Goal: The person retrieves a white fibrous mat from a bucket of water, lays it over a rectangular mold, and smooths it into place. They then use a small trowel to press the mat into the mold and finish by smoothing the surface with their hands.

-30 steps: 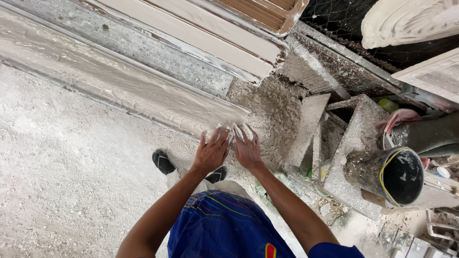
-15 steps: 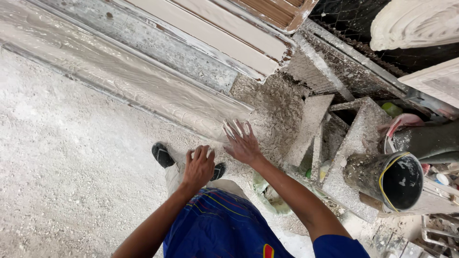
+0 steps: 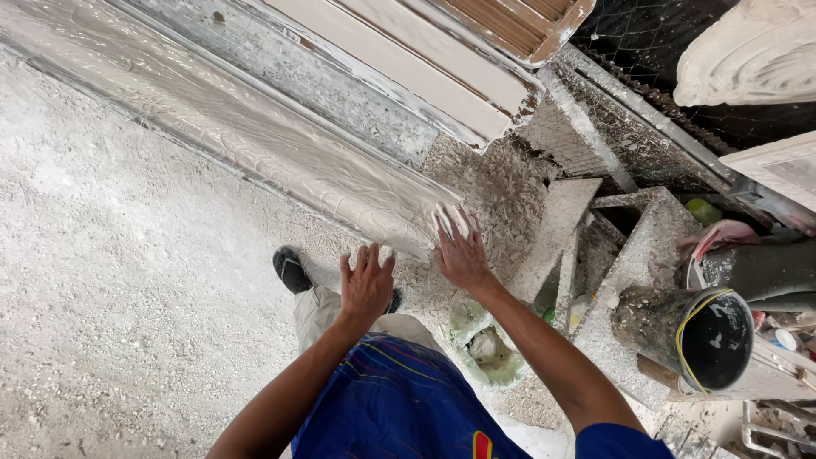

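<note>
My right hand [image 3: 461,253] lies flat, fingers spread, on the near end of the long plaster moulding [image 3: 255,144], palm pressed to its wet white surface. My left hand [image 3: 366,285] hovers open just beside that end, fingers loosely apart, holding nothing. The moulding runs away from me along the bench, its whole length already coated and streaked smooth (only this end under my palm looks rough and crumbly, so I judge it unfinished). Below my arm sits a plaster-smeared bag [image 3: 484,344]; off right, a dirty black bucket [image 3: 693,336].
</note>
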